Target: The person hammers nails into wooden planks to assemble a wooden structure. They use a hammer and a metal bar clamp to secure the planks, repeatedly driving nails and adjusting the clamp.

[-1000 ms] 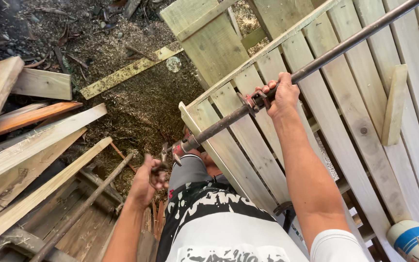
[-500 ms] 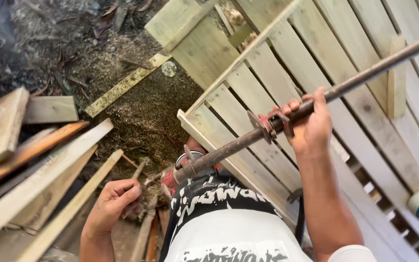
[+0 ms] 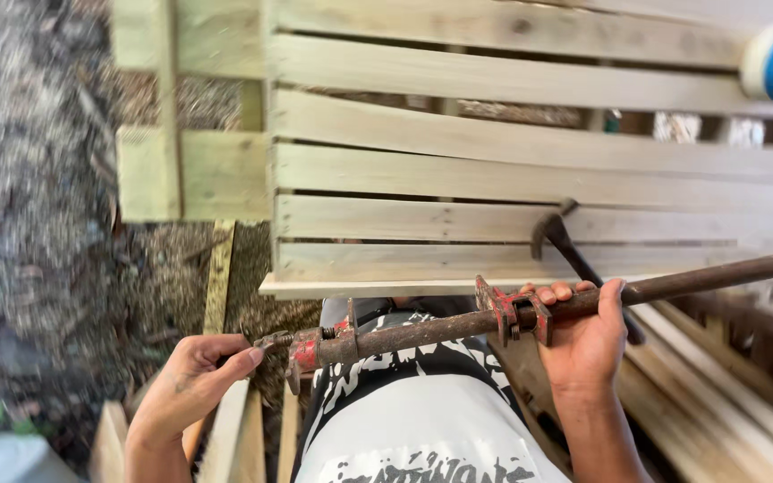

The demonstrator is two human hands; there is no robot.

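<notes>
Head view: long rusty steel bar clamp with red jaws (image 3: 422, 333) held across the body

Its long axis runs left-low to right-high; left hand (image 3: 191, 380) fingers pinch the screw handle at the near end; right hand (image 3: 583, 335) fingers wrap the bar just beside the sliding jaw, below the slatted pale wooden panel (image 3: 494, 170)

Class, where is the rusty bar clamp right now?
In the head view, the bar clamp runs across the lower middle, below the wooden slat panel, with the right hand gripping it and the left hand at its screw end.
</notes>
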